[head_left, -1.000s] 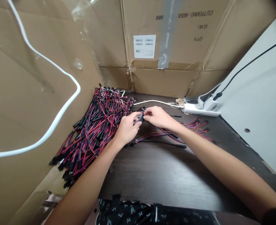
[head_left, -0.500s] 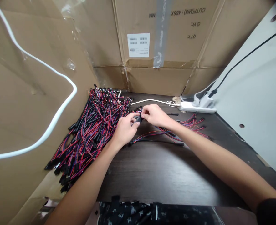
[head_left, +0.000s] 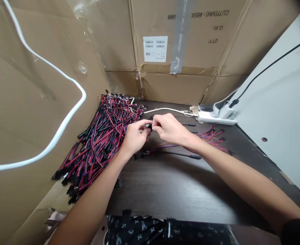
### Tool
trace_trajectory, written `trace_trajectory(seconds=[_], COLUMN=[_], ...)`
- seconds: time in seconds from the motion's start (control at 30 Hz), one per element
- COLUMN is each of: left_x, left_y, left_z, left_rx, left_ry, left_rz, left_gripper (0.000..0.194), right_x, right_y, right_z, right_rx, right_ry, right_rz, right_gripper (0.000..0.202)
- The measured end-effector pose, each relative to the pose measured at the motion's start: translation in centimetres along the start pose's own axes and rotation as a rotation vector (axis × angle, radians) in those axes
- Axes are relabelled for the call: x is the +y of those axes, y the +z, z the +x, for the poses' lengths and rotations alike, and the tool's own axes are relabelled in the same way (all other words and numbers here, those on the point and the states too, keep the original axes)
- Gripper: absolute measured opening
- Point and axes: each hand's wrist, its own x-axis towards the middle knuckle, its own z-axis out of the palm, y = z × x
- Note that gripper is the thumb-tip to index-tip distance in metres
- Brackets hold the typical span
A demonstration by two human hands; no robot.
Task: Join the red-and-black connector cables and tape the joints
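My left hand is closed around a small black roll that looks like tape, mostly covered by the fingers. Against its right side, my right hand has thumb and forefinger pinched together; what lies between those fingertips is hidden. Both hands are just above the table, fingertips almost touching. Under and beside the right forearm lie several loose wire leads in red, blue and black with dark connectors. A black sleeved lead stretches along the table below the right wrist.
A large heap of red, blue and black wire leads covers the table's left side. At the back right stands a white power strip with plugs in it. Cardboard walls the back and left; a white cable hangs at left.
The left fingers have closed further over the black roll, so less of it shows. Both hands stay together at nearly the same spot. The view has shifted slightly.
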Motion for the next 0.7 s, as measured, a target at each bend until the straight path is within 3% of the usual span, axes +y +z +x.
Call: trace_trajectory(seconds=[0.27, 0.5, 0.7], left_x=[0.0, -0.1, -0.4], left_y=[-0.2, -0.1, 0.2], left_z=[0.1, 0.0, -0.1], left_rx=[0.014, 0.071, 0.075], left_ry=[0.014, -0.017, 0.026], left_rz=[0.051, 0.081, 0.255], left_gripper=[0.02, 0.018, 0.021], right_x=[-1.3, -0.1, 0.0], right_y=[-0.7, -2.1, -1.5], right_z=[-0.4, 0.3, -0.5], right_rx=[-0.011, 0.036, -0.128], right_ry=[-0.004, 0.063, 0.129], right_rz=[0.026, -0.032, -0.237], right_gripper=[0.012, 0.011, 0.027])
